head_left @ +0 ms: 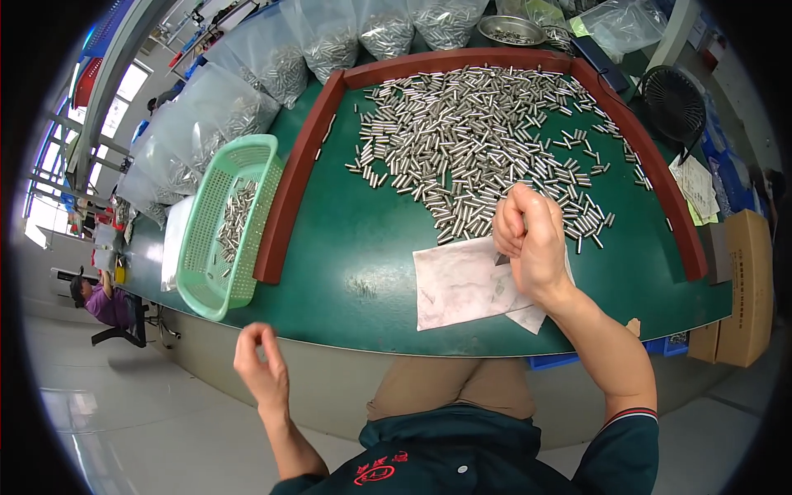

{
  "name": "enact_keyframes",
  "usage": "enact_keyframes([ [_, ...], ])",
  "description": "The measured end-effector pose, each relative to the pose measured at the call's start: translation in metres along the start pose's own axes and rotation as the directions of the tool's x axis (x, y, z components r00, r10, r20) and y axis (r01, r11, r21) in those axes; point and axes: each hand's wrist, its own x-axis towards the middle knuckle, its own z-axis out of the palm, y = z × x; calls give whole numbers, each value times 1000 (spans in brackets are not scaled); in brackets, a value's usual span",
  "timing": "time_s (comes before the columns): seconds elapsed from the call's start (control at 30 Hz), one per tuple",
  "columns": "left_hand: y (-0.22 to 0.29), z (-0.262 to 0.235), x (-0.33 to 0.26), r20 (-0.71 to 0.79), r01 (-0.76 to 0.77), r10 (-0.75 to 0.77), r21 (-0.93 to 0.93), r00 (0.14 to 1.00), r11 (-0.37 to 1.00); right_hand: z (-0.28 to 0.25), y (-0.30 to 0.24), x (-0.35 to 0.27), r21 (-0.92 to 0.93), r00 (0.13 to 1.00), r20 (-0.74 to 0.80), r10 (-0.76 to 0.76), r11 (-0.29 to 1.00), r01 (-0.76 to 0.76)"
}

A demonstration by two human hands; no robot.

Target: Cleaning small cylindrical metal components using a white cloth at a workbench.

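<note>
My right hand [535,239] is closed in a fist above a stained white cloth [456,285], at the near edge of a large pile of short metal pins [474,136]. Something small and dark shows just under its fingers, too little of it to name. Off the front edge of the green table [363,239], my left hand [262,367] hangs in the air with thumb and forefinger curled together. What it holds, if anything, is hidden. To the left stands a green plastic basket [200,268] with loose pins inside.
A dark red wooden frame [299,181] borders the pile on three sides. Plastic bags of pins [330,49] line the back and left. A metal bowl [511,31], a black fan [674,103] and a cardboard box [747,289] stand rightward. Another person [111,301] sits far left.
</note>
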Motion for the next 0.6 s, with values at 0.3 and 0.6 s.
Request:
enact_keyframes([
  [0.3,-54,-59,-42,-23,-92,184,800,983,593,6,3,1,-41,1000,-3,-9,999,9],
  [0.6,84,77,60,189,-487,539,-262,821,833,-3,1,4,5,1000,-13,17,1000,-17],
])
